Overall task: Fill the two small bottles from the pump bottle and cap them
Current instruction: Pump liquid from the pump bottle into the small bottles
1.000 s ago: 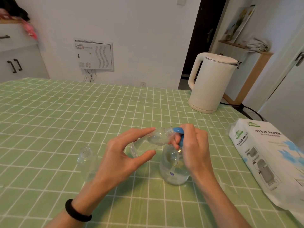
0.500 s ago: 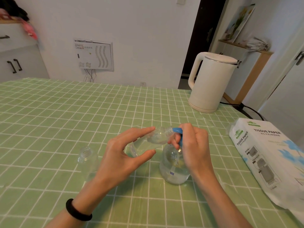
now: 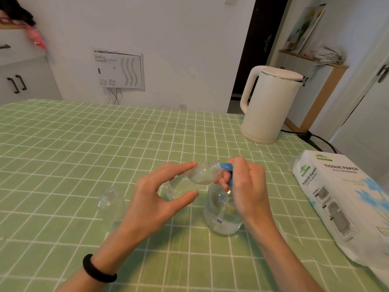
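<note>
The likeliest mishap, I think, is a miss at the mouth. I hold the small clear plastic bottle tilted almost on its side, with its threaded neck right at the spout of the blue pump head. If neck and spout part as I press, liquid would land on the green checked cloth of the desk. Tipping the neck any lower could let what looks like a little liquid inside run back out. My hold is also light, so wet plastic could slide through it. An off-centre push might rock the clear round pump bottle.

My left hand has its grip pinching the small bottle's body between thumb below and fingertips above, with the palm clear of it. The bottle hangs just above and to the left of the pump bottle, off the desk. My right hand has its grip curled over the pump head, directly on top of the pump bottle, which stands upright on the desk.

The second small clear bottle stands upright and uncapped on the desk, well to the left of the pump bottle and apart from both hands. I see no caps.
</note>
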`<action>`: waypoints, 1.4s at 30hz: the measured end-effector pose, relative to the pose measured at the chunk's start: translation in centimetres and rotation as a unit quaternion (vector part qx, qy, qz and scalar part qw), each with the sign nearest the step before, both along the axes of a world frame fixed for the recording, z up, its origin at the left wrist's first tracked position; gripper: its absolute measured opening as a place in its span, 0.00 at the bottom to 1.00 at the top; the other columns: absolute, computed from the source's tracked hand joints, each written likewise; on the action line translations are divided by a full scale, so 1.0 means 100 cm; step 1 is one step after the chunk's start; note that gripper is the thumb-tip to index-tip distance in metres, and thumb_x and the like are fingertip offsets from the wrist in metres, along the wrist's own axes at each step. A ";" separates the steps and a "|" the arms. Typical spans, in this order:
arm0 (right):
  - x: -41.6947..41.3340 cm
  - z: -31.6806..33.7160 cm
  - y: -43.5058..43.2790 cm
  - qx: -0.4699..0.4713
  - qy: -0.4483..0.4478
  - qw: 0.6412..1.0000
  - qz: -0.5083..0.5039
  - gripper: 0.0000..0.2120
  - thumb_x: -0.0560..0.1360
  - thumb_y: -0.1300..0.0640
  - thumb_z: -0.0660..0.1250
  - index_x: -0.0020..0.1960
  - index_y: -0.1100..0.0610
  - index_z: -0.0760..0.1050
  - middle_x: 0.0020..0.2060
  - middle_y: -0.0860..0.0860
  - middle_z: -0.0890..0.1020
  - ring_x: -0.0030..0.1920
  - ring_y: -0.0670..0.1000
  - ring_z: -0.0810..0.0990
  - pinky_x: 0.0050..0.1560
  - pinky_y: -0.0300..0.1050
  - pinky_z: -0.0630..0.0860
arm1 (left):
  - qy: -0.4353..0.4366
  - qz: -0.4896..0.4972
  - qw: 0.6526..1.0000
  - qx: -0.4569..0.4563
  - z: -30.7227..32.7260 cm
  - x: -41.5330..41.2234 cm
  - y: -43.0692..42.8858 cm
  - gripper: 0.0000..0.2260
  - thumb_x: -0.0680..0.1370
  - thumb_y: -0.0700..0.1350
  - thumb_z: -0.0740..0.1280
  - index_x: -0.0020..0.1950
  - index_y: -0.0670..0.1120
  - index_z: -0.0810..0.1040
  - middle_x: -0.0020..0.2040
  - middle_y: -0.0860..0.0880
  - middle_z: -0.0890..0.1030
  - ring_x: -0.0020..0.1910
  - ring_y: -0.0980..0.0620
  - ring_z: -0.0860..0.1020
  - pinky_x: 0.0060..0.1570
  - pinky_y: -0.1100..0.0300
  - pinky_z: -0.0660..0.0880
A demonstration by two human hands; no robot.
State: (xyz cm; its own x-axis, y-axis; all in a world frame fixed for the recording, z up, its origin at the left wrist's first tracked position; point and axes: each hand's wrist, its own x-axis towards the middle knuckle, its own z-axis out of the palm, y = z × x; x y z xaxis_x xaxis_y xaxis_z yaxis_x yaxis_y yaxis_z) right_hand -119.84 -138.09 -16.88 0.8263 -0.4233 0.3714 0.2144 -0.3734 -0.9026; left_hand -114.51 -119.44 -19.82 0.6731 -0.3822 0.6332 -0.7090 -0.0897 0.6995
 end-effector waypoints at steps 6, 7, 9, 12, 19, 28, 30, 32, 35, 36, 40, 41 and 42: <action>-0.001 -0.001 0.000 0.012 0.013 1.000 -0.007 0.26 0.78 0.46 0.54 0.24 0.54 0.69 0.23 0.51 0.75 0.34 0.50 0.83 0.51 0.67 0.80 | 0.000 0.002 1.000 -0.003 -0.001 0.000 -0.001 0.24 0.71 0.44 0.79 0.67 0.51 0.82 0.60 0.59 0.86 0.59 0.58 0.84 0.56 0.67 0.77; -0.001 -0.001 0.001 0.018 0.016 1.000 -0.008 0.28 0.79 0.44 0.53 0.24 0.54 0.69 0.23 0.51 0.75 0.35 0.51 0.84 0.52 0.66 0.81 | -0.001 0.003 1.000 -0.003 -0.001 0.001 -0.001 0.25 0.71 0.44 0.80 0.67 0.51 0.82 0.60 0.59 0.86 0.59 0.58 0.84 0.56 0.67 0.77; -0.001 0.000 0.001 0.019 0.018 1.000 -0.011 0.32 0.80 0.38 0.51 0.24 0.55 0.69 0.23 0.52 0.75 0.36 0.52 0.85 0.51 0.64 0.81 | -0.003 0.005 1.000 -0.003 -0.002 0.001 0.000 0.24 0.71 0.44 0.80 0.67 0.51 0.82 0.60 0.59 0.86 0.58 0.57 0.84 0.56 0.67 0.77; -0.001 0.000 0.002 0.013 0.016 1.000 -0.012 0.33 0.80 0.38 0.51 0.26 0.59 0.69 0.23 0.53 0.75 0.35 0.50 0.84 0.51 0.65 0.81 | -0.003 0.002 1.000 -0.004 -0.003 0.002 0.000 0.24 0.71 0.45 0.80 0.67 0.51 0.82 0.60 0.59 0.86 0.58 0.58 0.84 0.56 0.67 0.76; -0.001 -0.001 0.000 0.001 -0.003 1.000 0.002 0.23 0.77 0.47 0.55 0.25 0.53 0.70 0.22 0.53 0.74 0.31 0.50 0.80 0.50 0.67 0.81 | 0.000 -0.002 1.000 -0.008 -0.004 0.004 0.001 0.24 0.72 0.46 0.80 0.68 0.53 0.82 0.61 0.61 0.86 0.60 0.57 0.83 0.57 0.70 0.74; -0.001 -0.002 0.002 0.023 0.015 1.000 -0.002 0.33 0.80 0.37 0.51 0.28 0.60 0.69 0.24 0.53 0.75 0.34 0.49 0.84 0.53 0.65 0.81 | 0.000 -0.003 1.000 -0.007 -0.004 0.004 0.001 0.25 0.72 0.48 0.80 0.68 0.54 0.82 0.61 0.61 0.85 0.60 0.57 0.84 0.58 0.70 0.75; -0.001 -0.001 0.002 0.020 0.015 1.000 -0.004 0.31 0.79 0.39 0.52 0.27 0.59 0.68 0.23 0.54 0.74 0.34 0.49 0.84 0.52 0.63 0.82 | -0.001 -0.003 1.000 -0.007 -0.004 0.004 0.000 0.24 0.72 0.47 0.79 0.68 0.53 0.82 0.61 0.61 0.86 0.59 0.57 0.84 0.57 0.69 0.75; -0.001 0.000 0.001 0.016 0.012 1.000 -0.002 0.27 0.77 0.43 0.54 0.27 0.59 0.68 0.23 0.56 0.73 0.33 0.50 0.83 0.52 0.64 0.81 | 0.000 -0.003 1.000 -0.004 -0.004 0.004 0.000 0.25 0.72 0.47 0.80 0.68 0.52 0.82 0.60 0.60 0.86 0.59 0.56 0.84 0.57 0.69 0.75; 0.000 -0.001 0.000 0.003 0.002 1.000 -0.004 0.23 0.76 0.49 0.55 0.24 0.55 0.69 0.22 0.53 0.74 0.32 0.51 0.82 0.49 0.63 0.82 | -0.001 -0.005 1.000 -0.002 -0.004 0.003 0.001 0.24 0.72 0.48 0.80 0.68 0.52 0.82 0.61 0.60 0.86 0.60 0.57 0.83 0.58 0.70 0.74; 0.000 -0.001 0.000 0.001 0.000 1.000 -0.005 0.23 0.76 0.50 0.55 0.24 0.54 0.70 0.22 0.53 0.75 0.33 0.51 0.82 0.48 0.62 0.82 | -0.002 -0.006 1.000 -0.002 -0.004 0.003 0.001 0.24 0.72 0.47 0.80 0.68 0.52 0.82 0.61 0.60 0.86 0.60 0.58 0.83 0.58 0.71 0.74; -0.001 -0.004 0.000 0.014 0.009 1.000 -0.006 0.26 0.79 0.47 0.54 0.26 0.58 0.68 0.23 0.53 0.74 0.34 0.51 0.83 0.52 0.65 0.81 | -0.001 -0.007 1.000 -0.007 -0.004 0.003 0.001 0.24 0.73 0.51 0.78 0.68 0.53 0.82 0.61 0.61 0.85 0.60 0.56 0.84 0.57 0.69 0.75; 0.000 -0.003 0.000 0.017 0.012 1.000 -0.007 0.28 0.80 0.44 0.53 0.27 0.59 0.68 0.23 0.53 0.74 0.35 0.50 0.84 0.52 0.66 0.81 | -0.001 -0.005 1.000 -0.007 -0.003 0.003 0.001 0.24 0.73 0.51 0.78 0.68 0.53 0.82 0.61 0.61 0.85 0.60 0.56 0.84 0.57 0.69 0.75; -0.001 -0.003 0.000 0.017 0.013 1.000 -0.008 0.30 0.80 0.40 0.52 0.27 0.59 0.68 0.23 0.53 0.75 0.35 0.50 0.84 0.52 0.65 0.81 | -0.001 -0.003 1.000 -0.007 -0.003 0.004 0.001 0.24 0.73 0.50 0.78 0.68 0.54 0.82 0.61 0.61 0.85 0.60 0.56 0.84 0.57 0.69 0.75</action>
